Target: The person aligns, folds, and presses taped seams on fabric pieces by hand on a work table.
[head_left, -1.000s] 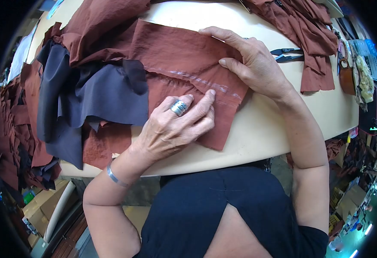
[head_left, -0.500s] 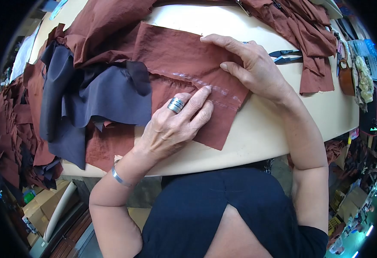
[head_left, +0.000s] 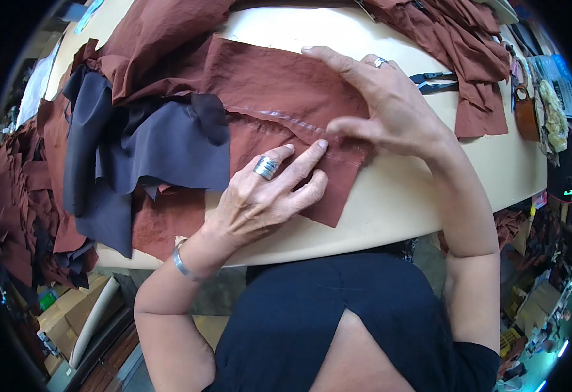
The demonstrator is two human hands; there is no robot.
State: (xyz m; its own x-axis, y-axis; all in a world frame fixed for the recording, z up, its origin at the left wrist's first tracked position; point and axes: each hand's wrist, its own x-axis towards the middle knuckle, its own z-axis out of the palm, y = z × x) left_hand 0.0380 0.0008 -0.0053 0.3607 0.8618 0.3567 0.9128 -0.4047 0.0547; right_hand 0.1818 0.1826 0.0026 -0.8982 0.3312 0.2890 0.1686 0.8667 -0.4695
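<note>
A rust-brown fabric panel lies on the cream table under both hands, with a broken whitish, shiny line along a fold across its middle. My left hand, wearing a wide silver ring, rests open on the fabric below that line, fingertips on the cloth near the fold. Over the panel's right edge is my right hand, open, thumb and fingers spread wide; its thumb is blurred near the line's right end. Nothing shows between its fingers. Dark grey cloth lies on the brown fabric left of my left hand.
Dark-handled pliers or snips lie right of my right hand. More brown fabric is bunched at the back right, beside a brown leather-like piece. Brown scraps hang over the left side of the cream table.
My right hand has spread wider, its thumb moving down toward the fold. My left fingers have parted a little, the index fingertip shifting slightly down and right.
</note>
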